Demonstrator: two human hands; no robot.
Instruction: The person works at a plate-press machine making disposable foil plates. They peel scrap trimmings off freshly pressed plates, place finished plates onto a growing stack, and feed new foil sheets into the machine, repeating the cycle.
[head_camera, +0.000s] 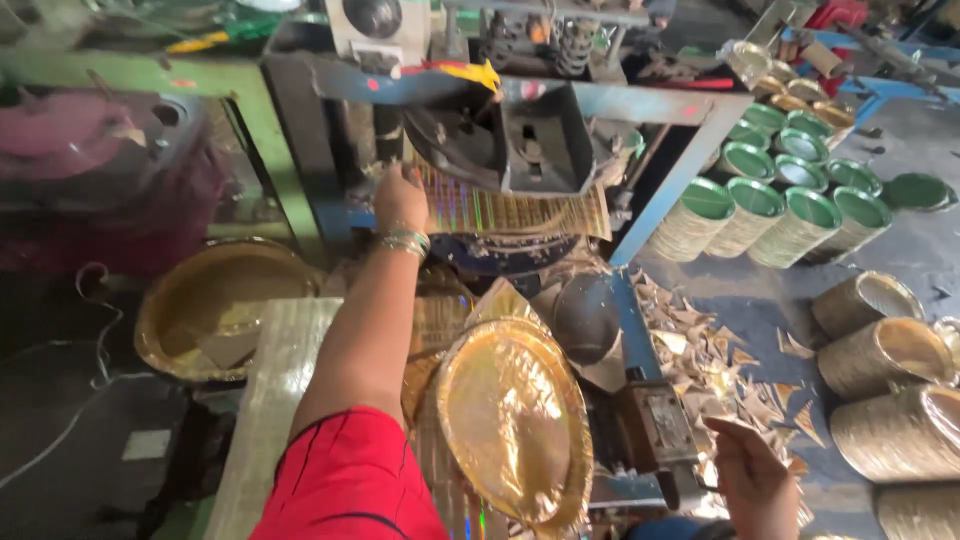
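At press, left hand (398, 200) grips one foil sheet (510, 212); right hand (752, 478) empty.

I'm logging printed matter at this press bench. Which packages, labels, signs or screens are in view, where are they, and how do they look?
No packages, labels, signs or screens show clearly.
Nearest to printed material: a shiny striped foil sheet under the press, touched by the left hand, gold with rainbow glints.
The right hand holds nothing, by gold paper scraps.
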